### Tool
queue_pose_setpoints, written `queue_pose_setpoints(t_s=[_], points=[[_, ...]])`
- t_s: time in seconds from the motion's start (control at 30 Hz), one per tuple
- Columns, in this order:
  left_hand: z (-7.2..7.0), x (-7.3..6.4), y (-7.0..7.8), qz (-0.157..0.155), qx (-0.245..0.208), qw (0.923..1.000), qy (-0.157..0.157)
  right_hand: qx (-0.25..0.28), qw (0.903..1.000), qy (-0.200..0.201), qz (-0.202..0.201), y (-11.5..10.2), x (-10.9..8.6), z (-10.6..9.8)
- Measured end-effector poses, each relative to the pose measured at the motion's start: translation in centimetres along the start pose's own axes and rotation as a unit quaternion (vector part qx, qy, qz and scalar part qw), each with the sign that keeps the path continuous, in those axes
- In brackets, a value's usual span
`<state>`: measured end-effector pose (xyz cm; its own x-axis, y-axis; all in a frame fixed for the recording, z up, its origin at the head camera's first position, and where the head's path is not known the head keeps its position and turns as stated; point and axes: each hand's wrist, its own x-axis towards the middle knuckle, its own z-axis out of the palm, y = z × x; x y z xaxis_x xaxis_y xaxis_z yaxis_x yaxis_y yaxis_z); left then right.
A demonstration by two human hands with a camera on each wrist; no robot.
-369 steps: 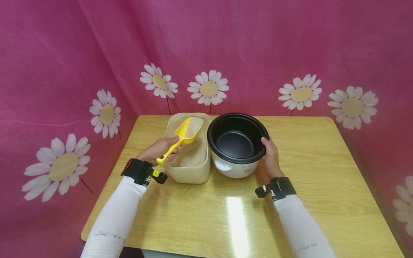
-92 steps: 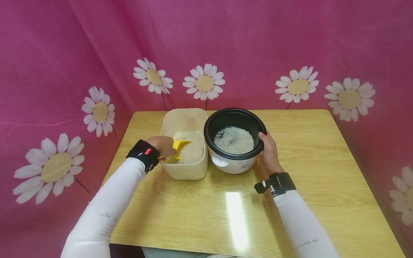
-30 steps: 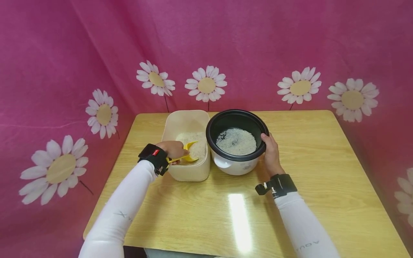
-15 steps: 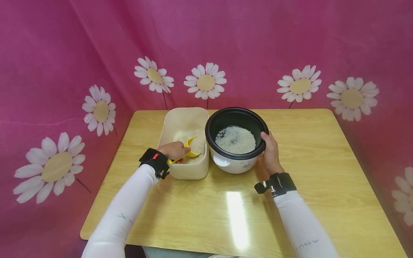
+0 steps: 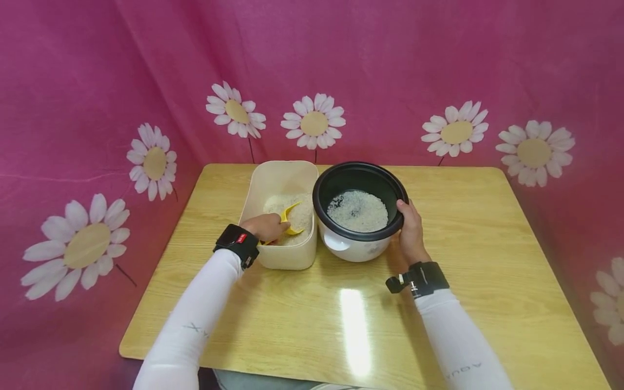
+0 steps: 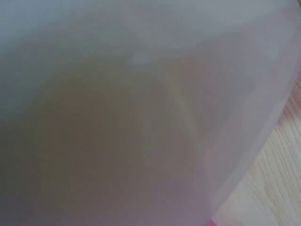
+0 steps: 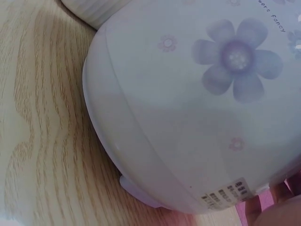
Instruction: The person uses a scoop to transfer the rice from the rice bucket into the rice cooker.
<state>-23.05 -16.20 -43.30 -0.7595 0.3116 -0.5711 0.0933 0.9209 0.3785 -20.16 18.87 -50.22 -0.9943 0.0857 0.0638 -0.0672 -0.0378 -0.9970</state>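
Note:
My left hand reaches over the near rim of a cream rice bin and grips the handle of a yellow scoop. The scoop's bowl is sunk partly into the rice in the bin. Right beside it stands a white rice cooker with a black inside, and a layer of rice covers most of its bottom. My right hand holds the cooker's right side, thumb on the black rim. The right wrist view shows the cooker's flowered wall and some fingertips. The left wrist view is blurred.
Both containers stand on a wooden table, close to its back edge. A pink curtain with daisies hangs behind the table and along both sides. A bright light reflection lies on the tabletop near the front.
Earlier the cooker was bare and the scoop was raised, full of rice; now rice lies in the cooker. Over the last second the scoop has shifted slightly within the bin's rice.

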Motion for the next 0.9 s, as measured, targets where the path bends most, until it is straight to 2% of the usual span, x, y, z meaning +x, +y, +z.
queue_pose_setpoints(t_s=[0.23,0.5,0.67,0.9], points=[[0.0,-0.21,0.05,0.003,0.004,1.0,-0.001,-0.009,0.9999,0.001,-0.006,0.18,0.16,0.14],[-0.22,-0.55,0.25,0.001,0.022,0.9998,-0.001,0.023,0.9997,0.001,0.001,0.05,0.24,0.29],[-0.19,-0.4,0.36,-0.006,0.017,0.9998,-0.006,0.034,0.9994,-0.003,0.006,0.06,0.12,0.19],[-0.2,-0.34,0.11,0.001,-0.003,1.0,0.003,0.026,0.9996,-0.006,0.01,0.12,0.06,0.16]])
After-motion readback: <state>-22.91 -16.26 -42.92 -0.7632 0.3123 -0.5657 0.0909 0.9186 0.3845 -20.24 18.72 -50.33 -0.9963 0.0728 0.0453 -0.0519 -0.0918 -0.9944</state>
